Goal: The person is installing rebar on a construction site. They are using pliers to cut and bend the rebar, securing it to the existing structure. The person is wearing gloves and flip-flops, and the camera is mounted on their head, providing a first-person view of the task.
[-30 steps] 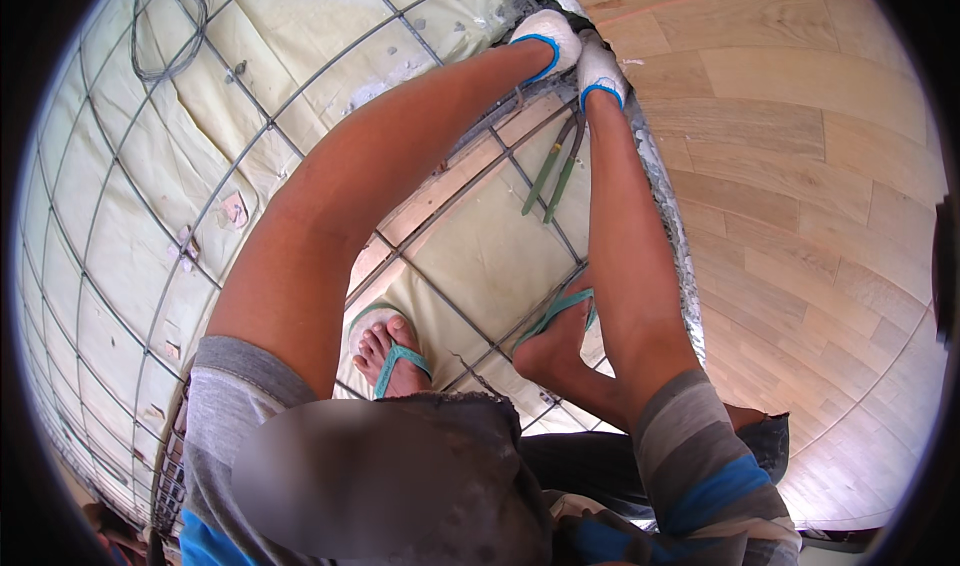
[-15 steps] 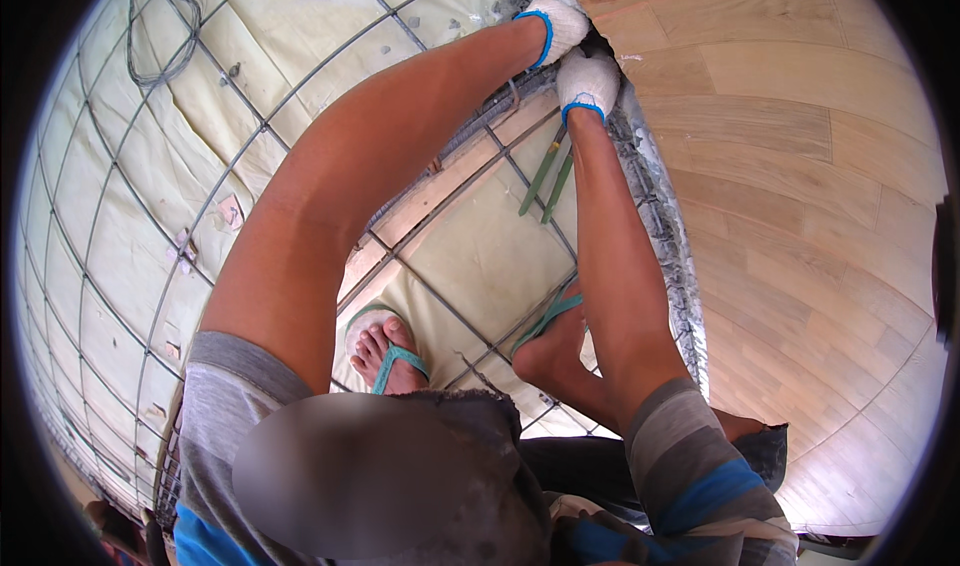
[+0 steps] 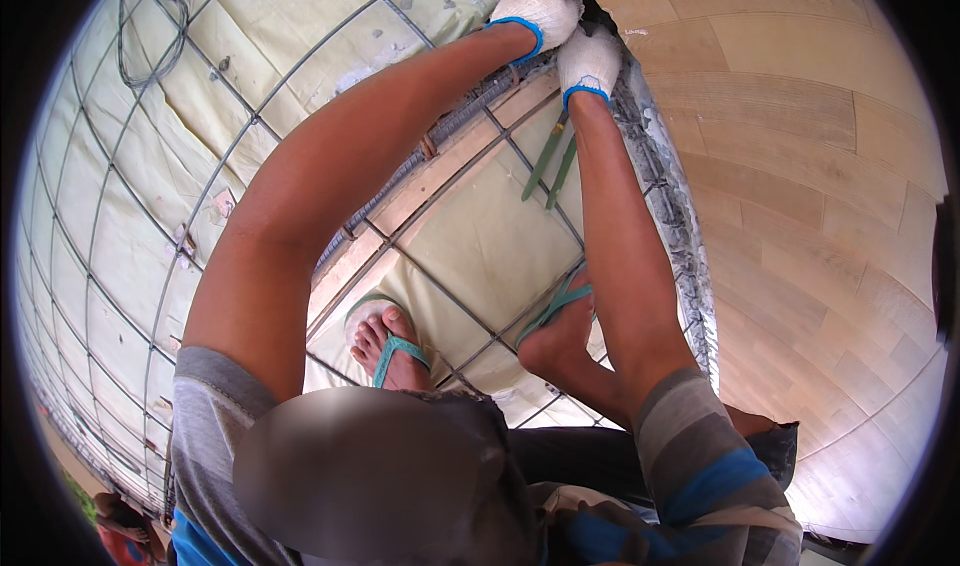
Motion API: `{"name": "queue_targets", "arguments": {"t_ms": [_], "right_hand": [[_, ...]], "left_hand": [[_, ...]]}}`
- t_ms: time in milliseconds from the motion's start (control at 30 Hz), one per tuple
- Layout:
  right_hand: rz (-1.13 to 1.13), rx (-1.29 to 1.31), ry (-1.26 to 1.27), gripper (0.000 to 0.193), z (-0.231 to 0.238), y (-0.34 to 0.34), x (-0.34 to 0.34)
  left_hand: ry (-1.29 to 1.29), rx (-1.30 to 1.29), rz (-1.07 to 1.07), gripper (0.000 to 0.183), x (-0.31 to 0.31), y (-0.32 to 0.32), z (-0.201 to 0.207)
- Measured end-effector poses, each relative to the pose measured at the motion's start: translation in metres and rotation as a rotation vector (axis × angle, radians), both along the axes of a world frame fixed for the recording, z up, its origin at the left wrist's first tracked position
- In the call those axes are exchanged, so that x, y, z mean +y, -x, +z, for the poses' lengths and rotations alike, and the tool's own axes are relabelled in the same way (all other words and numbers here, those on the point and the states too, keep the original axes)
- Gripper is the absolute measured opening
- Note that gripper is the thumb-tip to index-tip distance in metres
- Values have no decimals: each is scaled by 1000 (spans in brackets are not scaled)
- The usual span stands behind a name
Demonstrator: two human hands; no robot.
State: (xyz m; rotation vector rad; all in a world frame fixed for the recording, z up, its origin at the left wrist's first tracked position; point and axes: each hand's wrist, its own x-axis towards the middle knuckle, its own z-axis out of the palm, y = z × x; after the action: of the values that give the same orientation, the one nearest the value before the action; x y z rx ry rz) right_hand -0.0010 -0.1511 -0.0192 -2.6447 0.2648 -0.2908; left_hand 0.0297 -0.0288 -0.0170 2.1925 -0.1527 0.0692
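Both my hands wear white knit gloves with blue cuffs and meet at the far end of the rough concrete edge. My left hand [image 3: 537, 14] is closed, its fingertips bent down beside the right glove; what they grip is hidden. Just nearer, my right hand [image 3: 589, 63] is closed too. From under it the two green handles of a pair of pliers [image 3: 546, 163] stick out back toward me; their jaws are hidden under the glove. Below the hands runs a steel bar mesh [image 3: 440, 291] over pale yellow sheeting [image 3: 490, 256].
A wooden board [image 3: 455, 176] and a ribbed bar [image 3: 405, 171] lie along the mesh. Wood-look flooring [image 3: 770, 156] spreads to the right of the broken concrete edge [image 3: 668, 191]. Coiled wire [image 3: 155, 41] rests at far left. My sandalled feet [image 3: 395, 351] stand among the bars.
My left hand has shifted slightly left and its glove has turned, showing more of its back. The right hand stays near the same spot with the pliers. The whole view has moved a little.
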Motion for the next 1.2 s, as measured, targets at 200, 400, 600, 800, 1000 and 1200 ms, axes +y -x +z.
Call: {"name": "queue_targets", "arguments": {"t_ms": [200, 400, 600, 800, 1000, 1200], "right_hand": [[31, 0, -236, 50, 26, 16, 29], [-8, -10, -168, 48, 24, 14, 12], [18, -3, -214, 41, 14, 26, 15], [54, 2, -179, 40, 14, 27, 13], [147, 60, -213, 45, 17, 26, -1], [248, -10, -270, 45, 10, 17, -18]], "left_hand": [[104, 67, 64, 52, 16, -11, -24], [477, 338, -137, 47, 25, 11, 7], [287, 204, -121, 39, 25, 9, -5], [172, 107, -130, 39, 25, 13, 5], [-54, 28, -108, 41, 16, 15, 1], [8, -39, -95, 42, 16, 10, 0]]}}
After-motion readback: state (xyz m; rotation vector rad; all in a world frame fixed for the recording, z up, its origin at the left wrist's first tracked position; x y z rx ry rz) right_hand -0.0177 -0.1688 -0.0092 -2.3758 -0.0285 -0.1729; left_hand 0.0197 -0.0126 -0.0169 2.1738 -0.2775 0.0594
